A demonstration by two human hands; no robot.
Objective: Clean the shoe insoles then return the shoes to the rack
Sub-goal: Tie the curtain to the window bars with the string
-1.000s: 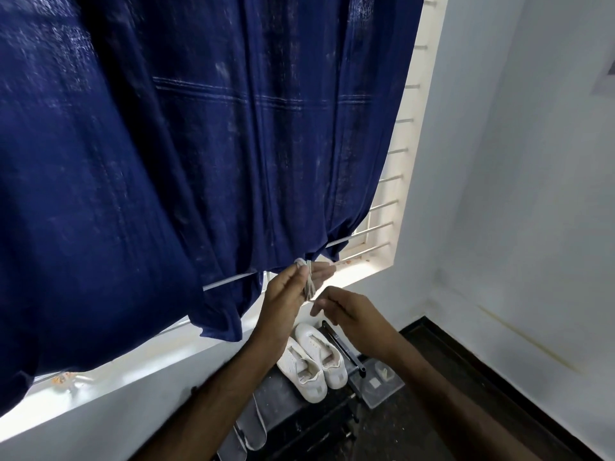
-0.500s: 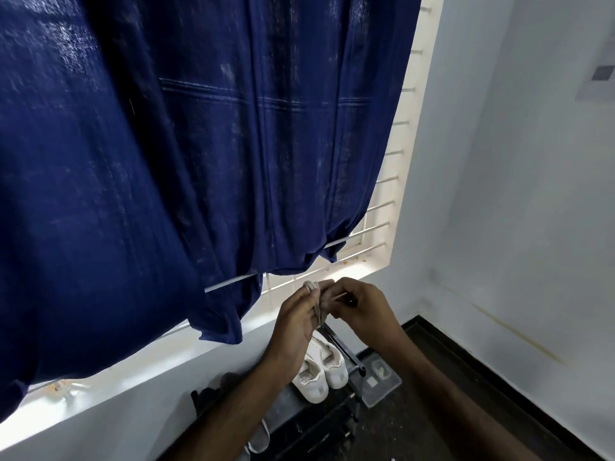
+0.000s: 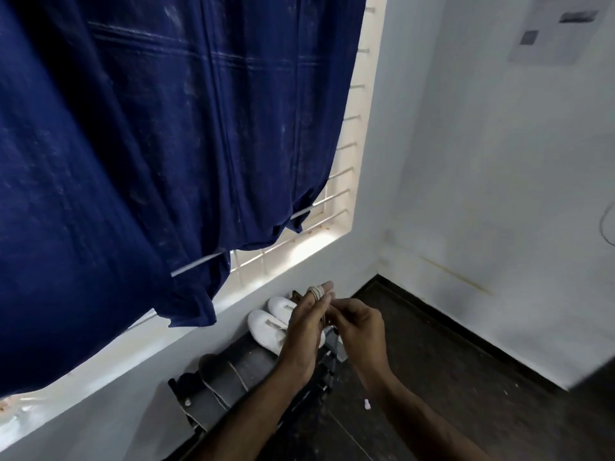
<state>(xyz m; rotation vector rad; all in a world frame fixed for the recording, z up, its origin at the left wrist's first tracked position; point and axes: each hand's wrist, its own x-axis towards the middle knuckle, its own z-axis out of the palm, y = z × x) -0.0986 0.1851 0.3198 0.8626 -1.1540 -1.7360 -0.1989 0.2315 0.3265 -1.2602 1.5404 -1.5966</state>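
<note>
White shoes (image 3: 271, 322) sitting as pair on dark rack (image 3: 226, 377), lower centre of frame. Left hand (image 3: 304, 327) wearing pale cord (image 3: 316, 292) wound round fingertip; right hand (image 3: 361, 322) pinching loose end. Risk, imo: cord slipping off fingertip, dropping behind rack.

We are finding no text, label, brand or number that we can read. A pale sheet (image 3: 556, 28) is hanging on the wall at about 1 o'clock, carrying two dark patches, but they are too blurred for us to make out any words. The white shoes (image 3: 276, 322) at about 6 o'clock are showing small marks that we cannot read either.
</note>
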